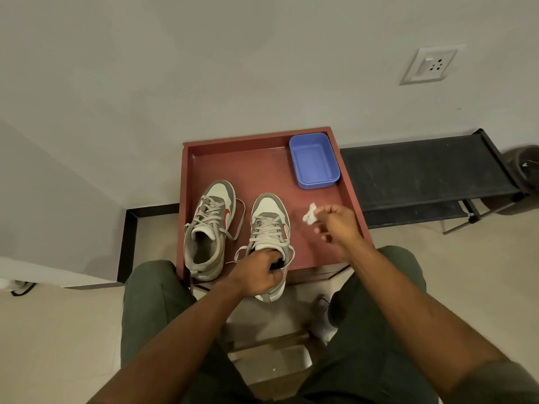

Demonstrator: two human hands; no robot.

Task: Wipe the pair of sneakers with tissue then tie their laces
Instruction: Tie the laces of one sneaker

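- Right sneaker (269, 228): light, stiff-soled; left hand (258, 277) grips its heel collar, fingers curled in.
- Tissue (309, 214): soft, tearable; right hand (339, 223) pinches it at fingertips.

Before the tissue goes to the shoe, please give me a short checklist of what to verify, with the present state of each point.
1. Left hand grips the collar of the right grey-and-white sneaker: ok.
2. Right hand pinches the crumpled white tissue: ok.
3. Tissue touching the held sneaker: not ok, it is apart, to its right.
4. Held sneaker fully on the red-brown wooden tray: not ok, heel overhangs the near edge.
5. Laces tied on both sneakers: not ok, loose.
6. Tissue damp: cannot tell.
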